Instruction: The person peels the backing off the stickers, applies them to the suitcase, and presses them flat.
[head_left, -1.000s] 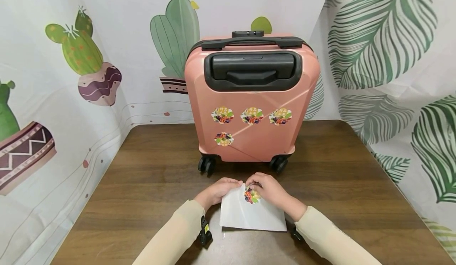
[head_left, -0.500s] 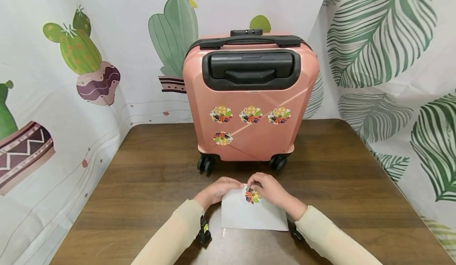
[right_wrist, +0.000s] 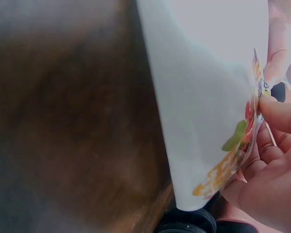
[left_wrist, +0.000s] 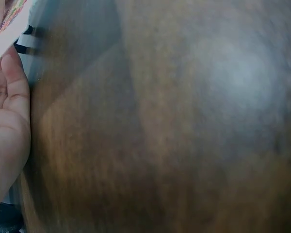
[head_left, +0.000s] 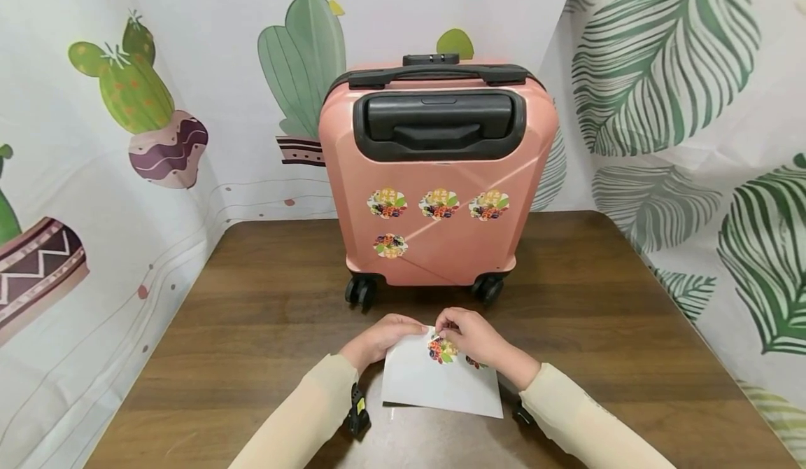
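Observation:
A white sticker sheet (head_left: 434, 390) lies between both hands in front of the suitcase. My left hand (head_left: 385, 337) holds its upper left corner, thumb on top; the left wrist view shows the palm (left_wrist: 9, 116) below the sheet. At the sheet's upper edge, my right hand (head_left: 477, 339) pinches the top of a round fruit sticker (head_left: 442, 351) between thumb and fingertips. Part of a second sticker (head_left: 475, 362) shows beside the right hand. In the right wrist view the sheet (right_wrist: 203, 87) curves, with a sticker's green leaf and yellow lettering (right_wrist: 228, 155) near the fingers.
A pink suitcase (head_left: 434, 252) stands upright on the brown wooden table (head_left: 271, 315), its black wheels (head_left: 361, 292) toward me. Three fruit stickers (head_left: 439, 204) sit in a row on its face, with another sticker (head_left: 390, 246) below the left one. A patterned cloth (head_left: 239, 105) hangs behind.
The sheet's lower edge has shifted slightly left and turned, its right corner now lower. A second sticker has come into view by my right hand. Both hands stay nearly in place.

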A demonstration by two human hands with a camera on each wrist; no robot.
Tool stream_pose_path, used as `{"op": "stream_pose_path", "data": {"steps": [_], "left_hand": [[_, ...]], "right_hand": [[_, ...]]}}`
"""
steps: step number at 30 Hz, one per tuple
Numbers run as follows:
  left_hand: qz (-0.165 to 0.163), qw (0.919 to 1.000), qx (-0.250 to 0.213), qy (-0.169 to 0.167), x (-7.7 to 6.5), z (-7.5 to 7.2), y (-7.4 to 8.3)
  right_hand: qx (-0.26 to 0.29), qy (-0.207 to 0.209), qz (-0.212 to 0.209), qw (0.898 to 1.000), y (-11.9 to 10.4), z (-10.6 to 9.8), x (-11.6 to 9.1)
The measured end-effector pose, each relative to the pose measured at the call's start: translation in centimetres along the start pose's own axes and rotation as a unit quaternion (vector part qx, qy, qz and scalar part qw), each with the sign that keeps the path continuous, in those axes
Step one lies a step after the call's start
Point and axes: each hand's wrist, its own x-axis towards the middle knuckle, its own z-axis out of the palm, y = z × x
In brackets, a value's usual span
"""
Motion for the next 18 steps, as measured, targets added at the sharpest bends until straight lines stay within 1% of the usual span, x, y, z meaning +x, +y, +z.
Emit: {"op": "stream_pose_path", "data": {"steps": [5, 11, 18], "left_hand": [[0.005, 1.0, 0.004, 0.0, -0.01, 0.01, -0.06], [0.009, 0.9999, 0.004, -0.003, -0.18, 0.07, -0.04], [0.005, 1.0, 0.004, -0.001, -0.12, 0.06, 0.0]], "right_hand": [[0.004, -0.008, -0.006, 1.0, 0.1, -0.08, -0.01], [0.002, -0.004, -0.013, 1.0, 0.08, 0.03, 0.01], [-0.005, -0.004, -0.017, 1.0, -0.02, -0.09, 0.03]]}}
